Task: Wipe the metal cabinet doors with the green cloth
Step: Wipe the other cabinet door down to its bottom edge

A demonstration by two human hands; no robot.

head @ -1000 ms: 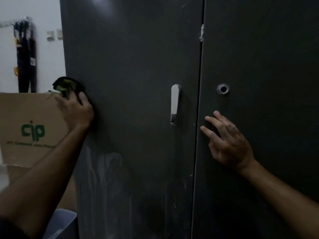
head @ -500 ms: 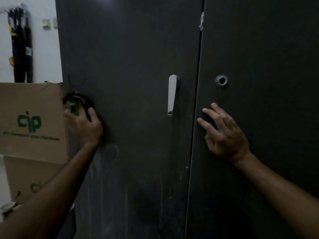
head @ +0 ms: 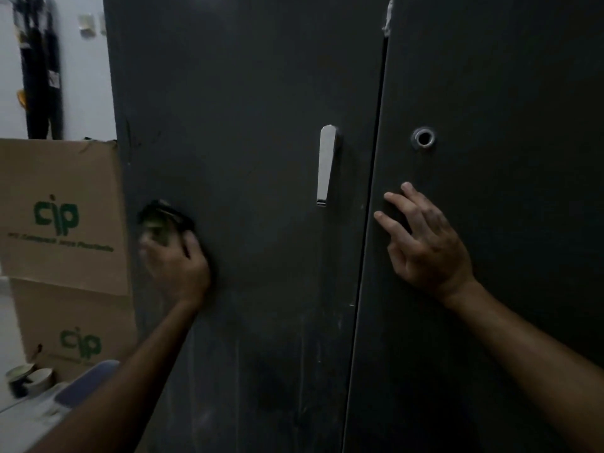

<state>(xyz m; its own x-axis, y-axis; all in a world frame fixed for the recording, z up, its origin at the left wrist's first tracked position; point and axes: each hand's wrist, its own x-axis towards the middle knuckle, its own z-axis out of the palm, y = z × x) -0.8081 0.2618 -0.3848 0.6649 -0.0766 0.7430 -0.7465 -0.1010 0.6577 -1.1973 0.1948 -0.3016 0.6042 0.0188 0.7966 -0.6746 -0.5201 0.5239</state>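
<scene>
One green cloth (head: 161,220), bunched, pressed on the left cabinet door (head: 248,93) near its left edge, below handle height. Left hand (head: 178,263) grips it, fingers curled round the wad, cloth poking out above the fingertips; blurred there, likely mid-stroke. Right hand (head: 425,243) lies flat on the right cabinet door (head: 506,76) just past the seam, fingers spread and holding nothing, probably bracing the cabinet. Chrome handle (head: 327,165) sits between the hands, keyhole ring (head: 424,137) above the right hand. To do it well: keep palm pressure even, run overlapping strokes, work the pale streaks lower on the left door, go round the handle, then shift to the right door. Stacked cardboard boxes (head: 62,217) stand just beside the left edge, so strokes there have little room.
</scene>
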